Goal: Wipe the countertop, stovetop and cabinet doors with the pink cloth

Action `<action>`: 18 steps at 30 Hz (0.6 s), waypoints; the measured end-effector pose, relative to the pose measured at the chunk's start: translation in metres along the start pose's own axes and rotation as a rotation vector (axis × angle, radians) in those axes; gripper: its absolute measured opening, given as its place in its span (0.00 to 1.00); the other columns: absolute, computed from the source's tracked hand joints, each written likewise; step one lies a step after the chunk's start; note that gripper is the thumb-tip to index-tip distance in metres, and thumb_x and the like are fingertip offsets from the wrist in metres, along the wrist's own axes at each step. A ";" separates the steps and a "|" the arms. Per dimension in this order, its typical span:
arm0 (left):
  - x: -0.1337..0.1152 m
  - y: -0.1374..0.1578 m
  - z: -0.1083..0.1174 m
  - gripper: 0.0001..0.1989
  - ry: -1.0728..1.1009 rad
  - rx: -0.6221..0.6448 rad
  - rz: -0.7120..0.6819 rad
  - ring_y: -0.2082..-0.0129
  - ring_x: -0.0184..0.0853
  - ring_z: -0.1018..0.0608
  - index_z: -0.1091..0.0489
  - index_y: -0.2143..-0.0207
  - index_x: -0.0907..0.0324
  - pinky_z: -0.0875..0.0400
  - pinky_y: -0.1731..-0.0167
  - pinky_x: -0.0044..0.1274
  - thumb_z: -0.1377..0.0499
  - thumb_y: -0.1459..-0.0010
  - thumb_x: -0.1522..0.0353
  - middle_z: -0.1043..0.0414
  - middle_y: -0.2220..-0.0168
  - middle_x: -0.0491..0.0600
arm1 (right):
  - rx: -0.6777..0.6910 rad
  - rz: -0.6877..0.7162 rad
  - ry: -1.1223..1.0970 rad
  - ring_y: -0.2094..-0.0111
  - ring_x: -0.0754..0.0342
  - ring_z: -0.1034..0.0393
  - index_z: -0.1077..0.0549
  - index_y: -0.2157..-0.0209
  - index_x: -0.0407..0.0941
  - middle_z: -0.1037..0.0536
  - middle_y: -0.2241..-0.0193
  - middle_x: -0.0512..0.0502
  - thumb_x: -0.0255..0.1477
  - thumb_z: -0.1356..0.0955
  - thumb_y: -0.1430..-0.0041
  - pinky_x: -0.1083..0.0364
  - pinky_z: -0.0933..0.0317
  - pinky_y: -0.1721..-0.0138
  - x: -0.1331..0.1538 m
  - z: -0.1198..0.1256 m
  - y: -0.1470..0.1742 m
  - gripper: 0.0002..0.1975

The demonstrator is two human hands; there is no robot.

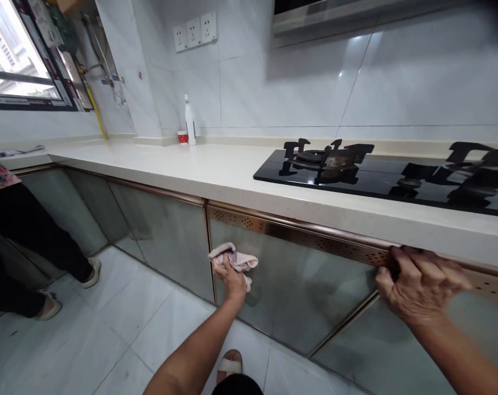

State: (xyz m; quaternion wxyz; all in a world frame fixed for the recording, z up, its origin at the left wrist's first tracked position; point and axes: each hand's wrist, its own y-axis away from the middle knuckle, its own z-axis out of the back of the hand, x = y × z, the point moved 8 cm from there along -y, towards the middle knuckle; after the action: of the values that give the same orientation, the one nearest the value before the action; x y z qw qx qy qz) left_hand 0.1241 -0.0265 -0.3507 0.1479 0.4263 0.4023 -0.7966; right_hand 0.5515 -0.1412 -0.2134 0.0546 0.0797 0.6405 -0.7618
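My left hand is closed on a crumpled pale pink cleaning cloth. It is at the upper left of a greenish glass cabinet door, near the door's copper-coloured side edge. Whether the cloth presses on the glass is hard to tell. Off to the right, my right hand has its fingers hooked over the copper-coloured cabinet rail under the countertop. The fingertips are hidden behind the rail, and the thumb lies on its front. Rows of small holes run along the strip below the rail.
Above the cabinets runs a white countertop with a black gas hob. A white bottle and a red cup stand at the wall. Another person's legs are at the left, on the tiled floor.
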 end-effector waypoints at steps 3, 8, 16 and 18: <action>0.026 0.031 -0.007 0.25 0.048 0.067 0.080 0.50 0.46 0.27 0.32 0.51 0.54 0.28 0.48 0.40 0.44 0.53 0.78 0.37 0.52 0.55 | -0.019 0.030 -0.007 0.51 0.35 0.30 0.28 0.41 0.51 0.24 0.54 0.34 0.38 0.27 0.47 0.38 0.44 0.48 0.006 0.004 -0.004 0.30; -0.011 -0.031 0.015 0.24 0.096 0.019 0.049 0.43 0.44 0.32 0.36 0.46 0.56 0.34 0.41 0.39 0.45 0.46 0.74 0.42 0.47 0.57 | 0.015 0.032 -0.042 0.46 0.36 0.34 0.32 0.39 0.45 0.27 0.51 0.35 0.35 0.29 0.43 0.36 0.42 0.45 0.025 0.017 -0.026 0.30; -0.166 -0.031 0.022 0.20 0.039 -0.139 -0.560 0.36 0.51 0.45 0.30 0.47 0.57 0.47 0.36 0.45 0.41 0.42 0.68 0.48 0.38 0.60 | 0.129 -0.233 -0.210 0.39 0.34 0.40 0.28 0.42 0.44 0.35 0.41 0.31 0.33 0.33 0.37 0.34 0.42 0.41 0.054 0.060 -0.022 0.22; -0.163 0.032 -0.001 0.18 0.025 -0.049 -0.795 0.36 0.52 0.45 0.26 0.50 0.50 0.47 0.38 0.47 0.37 0.45 0.67 0.42 0.42 0.56 | 0.169 -0.366 -0.242 0.41 0.35 0.38 0.26 0.47 0.44 0.34 0.43 0.31 0.32 0.34 0.36 0.35 0.39 0.45 0.059 0.068 0.007 0.18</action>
State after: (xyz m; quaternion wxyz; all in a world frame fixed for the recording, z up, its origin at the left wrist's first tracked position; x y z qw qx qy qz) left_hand 0.2395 -0.0634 -0.2373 -0.1668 0.2435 0.5567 -0.7765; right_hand 0.4917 -0.2078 -0.2200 -0.0147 -0.1255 0.5668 -0.8141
